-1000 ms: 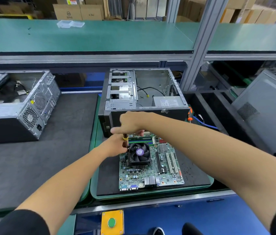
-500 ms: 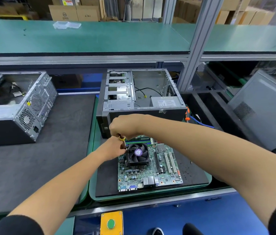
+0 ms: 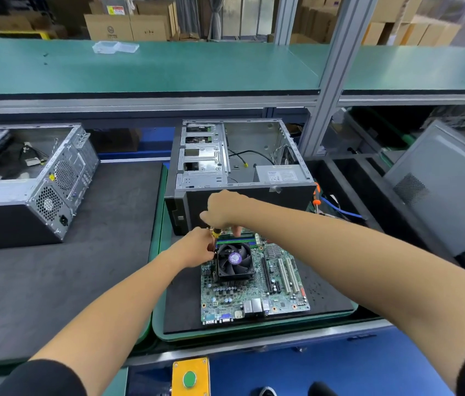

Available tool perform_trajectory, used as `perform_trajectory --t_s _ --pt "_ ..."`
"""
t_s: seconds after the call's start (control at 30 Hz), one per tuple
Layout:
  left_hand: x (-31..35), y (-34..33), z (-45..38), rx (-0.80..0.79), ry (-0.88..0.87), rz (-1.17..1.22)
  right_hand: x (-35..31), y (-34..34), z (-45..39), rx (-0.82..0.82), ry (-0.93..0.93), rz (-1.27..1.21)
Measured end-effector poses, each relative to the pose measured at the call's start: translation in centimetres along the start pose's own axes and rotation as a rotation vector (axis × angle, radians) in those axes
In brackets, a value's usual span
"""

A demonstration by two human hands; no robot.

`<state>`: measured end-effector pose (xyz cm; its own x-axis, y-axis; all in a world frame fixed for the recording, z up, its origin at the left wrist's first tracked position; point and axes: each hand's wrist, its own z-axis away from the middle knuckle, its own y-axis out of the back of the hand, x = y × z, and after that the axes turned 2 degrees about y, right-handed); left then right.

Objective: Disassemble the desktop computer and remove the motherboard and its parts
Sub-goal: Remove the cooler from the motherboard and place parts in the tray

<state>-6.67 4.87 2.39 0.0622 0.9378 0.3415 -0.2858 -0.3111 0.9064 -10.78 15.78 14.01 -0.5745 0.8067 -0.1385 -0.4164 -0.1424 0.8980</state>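
Both hands work the screwdriver (image 3: 214,238) beside the fan (image 3: 234,260): right hand (image 3: 221,208) grips the handle, left hand (image 3: 195,248) pinches the shaft. Keep it vertical on the board (image 3: 254,290).

An electronics teardown line in a warehouse-like workshop. Green-topped workbenches (image 3: 168,67) on aluminium framing (image 3: 331,90) run across the view, stripped computer cases (image 3: 25,190) sit on dark mats (image 3: 105,252), and stacked cardboard boxes (image 3: 125,27) fill the background. A yellow box with a green push button (image 3: 190,378) is fixed to the bench's front edge.
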Motion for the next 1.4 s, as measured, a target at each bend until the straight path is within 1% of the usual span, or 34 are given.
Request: perform_trajectory --t_s 0.07,0.13,0.2,0.27,0.4,0.5,0.57,0.63,0.7,0.8,0.87,0.9,0.97,1.03,1.1,1.17,1.4 --pt "0.0 0.0 -0.1 0.004 -0.004 -0.001 -0.1 0.5 0.0 -0.093 0.053 0.193" --pt "-0.1 0.0 -0.2 -0.012 -0.02 -0.026 -0.2 0.9 0.0 -0.121 0.153 0.325" --pt "-0.4 0.1 -0.3 -0.047 -0.025 -0.075 -0.2 0.8 0.0 -0.066 0.261 0.42" --pt "-0.6 0.0 -0.3 -0.054 -0.032 -0.068 -0.2 0.7 0.0 0.005 0.361 0.502" --pt "-0.5 -0.3 -0.1 -0.006 -0.026 -0.027 -0.1 1.0 0.0 0.075 0.496 0.564" --pt "-0.5 -0.8 0.2 0.034 0.006 0.076 -0.1 0.6 -0.5 0.108 0.595 0.609" --pt "-0.6 -0.8 0.4 0.05 0.018 0.118 0.2 0.6 -0.5 0.069 0.602 0.506" --pt "-0.4 -0.7 0.5 0.053 0.014 0.116 0.5 0.7 -0.4 0.038 0.564 0.352" --pt "-0.3 -0.5 0.4 0.037 0.017 0.068 0.7 0.3 -0.3 0.044 0.47 0.216" --pt "0.0 0.0 0.0 -0.011 0.022 -0.041 1.0 0.4 -0.2 0.03 0.234 0.079" --pt "0.0 0.2 -0.1 -0.023 0.007 -0.083 1.0 0.7 -0.2 -0.039 0.191 0.065" --pt "0.1 0.2 -0.2 -0.03 -0.014 -0.106 0.9 0.8 -0.2 -0.059 0.21 0.083" --pt "0.0 0.3 -0.3 -0.039 -0.045 -0.143 0.7 0.9 -0.1 -0.07 0.271 0.2" --pt "-0.1 0.3 -0.3 -0.041 -0.055 -0.15 0.6 0.9 0.0 -0.037 0.363 0.358" --pt "-0.1 0.3 -0.4 -0.034 -0.063 -0.125 0.8 1.0 -0.1 0.01 0.468 0.449" --pt "-0.2 0.3 -0.3 -0.033 -0.056 -0.083 1.0 1.0 -0.3 0.027 0.524 0.467" --pt "-0.1 0.2 -0.1 -0.005 -0.015 -0.016 1.5 1.4 -0.7 0.039 0.593 0.432"
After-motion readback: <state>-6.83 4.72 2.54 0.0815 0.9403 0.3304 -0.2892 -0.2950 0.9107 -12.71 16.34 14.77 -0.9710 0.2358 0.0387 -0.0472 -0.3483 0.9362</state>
